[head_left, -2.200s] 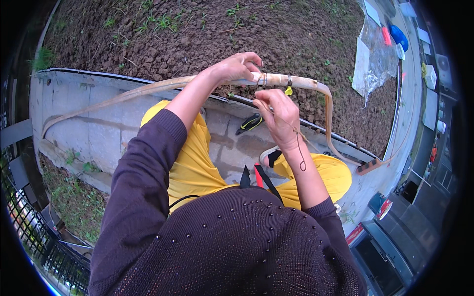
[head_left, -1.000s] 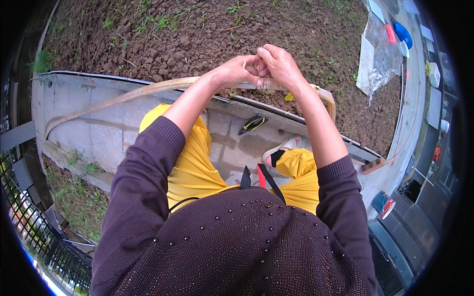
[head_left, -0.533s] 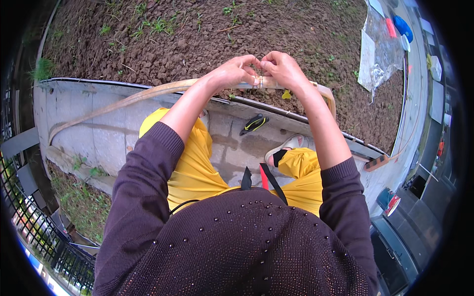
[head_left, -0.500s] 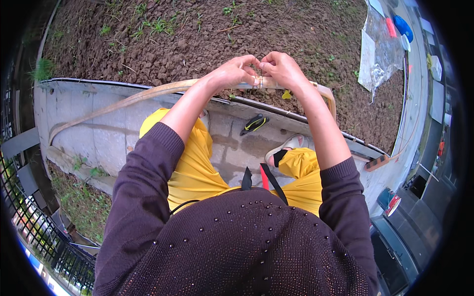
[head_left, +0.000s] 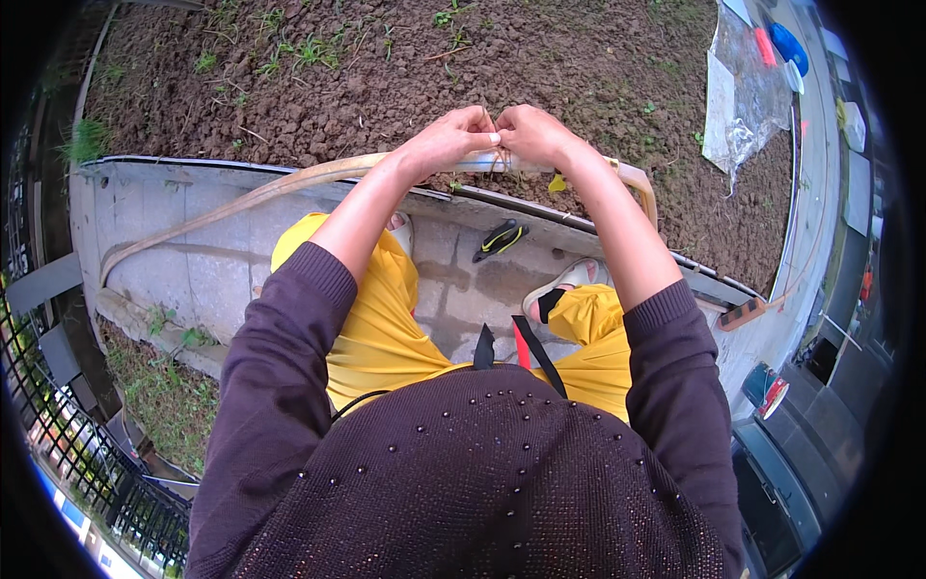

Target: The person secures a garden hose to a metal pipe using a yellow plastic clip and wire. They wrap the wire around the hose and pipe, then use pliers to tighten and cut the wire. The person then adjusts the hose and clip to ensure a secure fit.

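Observation:
A yellowed, translucent hose (head_left: pixel 309 177) lies across the edge of the soil bed in front of me, with a paler section between my hands. Over this section, my left hand (head_left: pixel 446 140) is closed in a pinch, its thumb pointing right. Its fingertips meet those of my right hand (head_left: pixel 535 133), likewise pinched. Between them is what looks like a thin wire looped around the hose; the fingers hide most of it. Black and yellow-green pliers (head_left: pixel 500 241) lie on the paving below the hose, between my feet.
Beyond the hose spreads a bed of clumpy brown soil (head_left: pixel 386 77) with a low raised edge. Clear plastic sheeting (head_left: pixel 748 106) lies on its right side. A brick (head_left: pixel 741 315) sits by the bed's right corner, a bucket (head_left: pixel 767 391) farther right. A yellow leaf (head_left: pixel 558 182) is beside the hose.
My right hand has shifted slightly left, and both hands' fingertips are now closer together over the hose. The hose and pliers stay in place; the view has moved slightly.

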`<state>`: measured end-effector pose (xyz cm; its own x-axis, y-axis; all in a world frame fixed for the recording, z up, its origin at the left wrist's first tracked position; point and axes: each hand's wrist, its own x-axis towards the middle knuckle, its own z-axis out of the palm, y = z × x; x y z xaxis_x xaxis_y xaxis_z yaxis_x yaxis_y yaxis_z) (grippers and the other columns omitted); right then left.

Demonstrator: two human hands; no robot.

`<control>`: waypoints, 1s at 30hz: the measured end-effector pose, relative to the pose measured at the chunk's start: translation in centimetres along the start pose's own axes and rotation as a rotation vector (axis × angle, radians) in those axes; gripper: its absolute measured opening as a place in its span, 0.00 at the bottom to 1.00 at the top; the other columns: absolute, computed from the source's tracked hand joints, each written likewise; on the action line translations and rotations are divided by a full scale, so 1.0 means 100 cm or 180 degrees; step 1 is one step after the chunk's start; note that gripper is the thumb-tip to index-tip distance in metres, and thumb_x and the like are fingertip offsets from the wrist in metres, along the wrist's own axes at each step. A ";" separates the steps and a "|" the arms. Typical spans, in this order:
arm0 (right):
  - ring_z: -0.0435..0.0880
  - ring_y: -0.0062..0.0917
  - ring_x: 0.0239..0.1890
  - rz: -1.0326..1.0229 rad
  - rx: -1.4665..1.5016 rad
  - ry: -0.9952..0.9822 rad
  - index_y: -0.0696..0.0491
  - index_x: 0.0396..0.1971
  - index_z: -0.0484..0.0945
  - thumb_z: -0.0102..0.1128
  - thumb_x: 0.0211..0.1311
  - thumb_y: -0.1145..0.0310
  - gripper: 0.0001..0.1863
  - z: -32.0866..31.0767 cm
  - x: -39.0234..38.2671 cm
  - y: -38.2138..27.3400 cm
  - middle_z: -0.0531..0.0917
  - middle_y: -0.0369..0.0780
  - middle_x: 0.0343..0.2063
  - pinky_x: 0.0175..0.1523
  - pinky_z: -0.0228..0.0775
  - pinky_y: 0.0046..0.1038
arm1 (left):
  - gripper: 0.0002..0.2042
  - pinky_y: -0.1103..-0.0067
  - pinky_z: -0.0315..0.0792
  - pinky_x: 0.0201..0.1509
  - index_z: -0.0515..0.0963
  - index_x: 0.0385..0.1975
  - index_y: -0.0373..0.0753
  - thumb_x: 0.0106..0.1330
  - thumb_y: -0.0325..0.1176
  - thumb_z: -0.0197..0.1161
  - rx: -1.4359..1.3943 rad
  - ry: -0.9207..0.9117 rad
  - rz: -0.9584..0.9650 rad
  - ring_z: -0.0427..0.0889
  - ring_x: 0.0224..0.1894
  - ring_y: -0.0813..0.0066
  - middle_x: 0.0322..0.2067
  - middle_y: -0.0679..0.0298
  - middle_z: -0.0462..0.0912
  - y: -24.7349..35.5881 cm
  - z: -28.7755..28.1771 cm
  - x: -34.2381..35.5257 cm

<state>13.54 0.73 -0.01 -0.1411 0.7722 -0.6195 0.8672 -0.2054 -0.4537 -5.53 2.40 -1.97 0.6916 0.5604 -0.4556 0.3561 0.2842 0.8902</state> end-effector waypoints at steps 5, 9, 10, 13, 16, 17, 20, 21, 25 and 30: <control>0.87 0.36 0.40 -0.0050 -0.0013 -0.0221 0.51 0.39 0.87 0.61 0.57 0.61 0.14 0.002 0.014 0.004 0.87 0.47 0.37 0.47 0.77 0.36 | 0.08 0.83 0.66 0.42 0.76 0.37 0.39 0.70 0.37 0.60 -0.0102 -0.0030 0.0030 0.71 0.37 0.86 0.34 0.72 0.77 0.002 0.002 -0.001; 0.87 0.32 0.36 -0.0080 0.0313 -0.0283 0.51 0.38 0.86 0.63 0.55 0.64 0.13 0.003 0.013 0.007 0.87 0.45 0.34 0.44 0.77 0.36 | 0.05 0.83 0.66 0.43 0.77 0.30 0.40 0.65 0.32 0.62 -0.0273 -0.0224 0.0142 0.72 0.36 0.86 0.31 0.74 0.78 -0.001 0.000 0.000; 0.86 0.31 0.35 -0.0163 0.0315 -0.0292 0.52 0.38 0.86 0.63 0.55 0.64 0.13 0.004 0.011 0.007 0.87 0.45 0.33 0.44 0.77 0.36 | 0.04 0.83 0.67 0.44 0.77 0.29 0.40 0.64 0.31 0.63 -0.0369 -0.0301 0.0142 0.72 0.36 0.86 0.30 0.74 0.78 -0.003 0.000 0.000; 0.86 0.33 0.38 -0.0214 0.0413 -0.0255 0.55 0.37 0.85 0.62 0.54 0.65 0.13 0.008 0.007 0.009 0.87 0.47 0.35 0.45 0.76 0.37 | 0.04 0.84 0.67 0.44 0.76 0.25 0.41 0.60 0.28 0.63 -0.0490 -0.0455 0.0068 0.73 0.35 0.86 0.28 0.75 0.78 -0.006 0.000 0.002; 0.86 0.37 0.42 -0.0196 0.0412 0.0078 0.56 0.37 0.83 0.59 0.56 0.66 0.12 0.011 0.000 0.005 0.86 0.48 0.37 0.48 0.75 0.38 | 0.06 0.85 0.67 0.44 0.75 0.24 0.41 0.61 0.29 0.65 -0.0505 -0.0490 0.0117 0.73 0.34 0.87 0.28 0.75 0.78 -0.008 0.000 0.001; 0.85 0.39 0.44 -0.0200 0.0391 0.0212 0.57 0.36 0.82 0.58 0.57 0.67 0.11 0.012 -0.002 0.003 0.86 0.49 0.38 0.49 0.75 0.38 | 0.07 0.85 0.67 0.43 0.75 0.24 0.41 0.61 0.28 0.66 -0.0474 -0.0509 0.0122 0.73 0.33 0.87 0.27 0.75 0.78 -0.009 0.001 0.003; 0.84 0.43 0.46 -0.0392 0.0239 0.0583 0.58 0.36 0.80 0.55 0.60 0.67 0.11 0.011 -0.007 -0.004 0.85 0.50 0.40 0.51 0.74 0.39 | 0.09 0.85 0.67 0.38 0.74 0.24 0.41 0.64 0.29 0.67 -0.0191 -0.0472 0.0287 0.71 0.30 0.89 0.26 0.78 0.76 -0.013 -0.003 0.004; 0.84 0.43 0.47 -0.0425 0.0266 0.0680 0.57 0.36 0.80 0.55 0.61 0.67 0.11 0.013 -0.007 -0.006 0.85 0.50 0.40 0.51 0.74 0.39 | 0.09 0.84 0.66 0.36 0.74 0.25 0.41 0.65 0.30 0.66 -0.0198 -0.0389 0.0343 0.69 0.29 0.90 0.25 0.78 0.75 -0.018 -0.001 0.003; 0.85 0.45 0.42 -0.0778 0.0223 0.0805 0.54 0.38 0.80 0.51 0.65 0.64 0.12 0.036 0.021 0.015 0.85 0.51 0.36 0.47 0.76 0.42 | 0.10 0.84 0.68 0.34 0.73 0.28 0.41 0.67 0.37 0.66 0.0957 -0.0163 -0.0002 0.71 0.31 0.88 0.25 0.76 0.74 0.005 0.002 -0.007; 0.84 0.48 0.40 -0.0656 0.0245 0.1076 0.58 0.35 0.80 0.52 0.61 0.65 0.13 0.027 -0.005 0.001 0.84 0.55 0.35 0.44 0.76 0.45 | 0.19 0.81 0.71 0.39 0.73 0.44 0.37 0.66 0.44 0.69 0.0601 -0.0007 -0.0091 0.74 0.36 0.81 0.35 0.68 0.79 -0.008 -0.003 -0.012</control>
<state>12.42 -1.27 -1.47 -0.1322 0.9536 -0.2706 0.7971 -0.0600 -0.6009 -6.83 1.75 -2.16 0.6808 0.5525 -0.4809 0.4871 0.1488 0.8606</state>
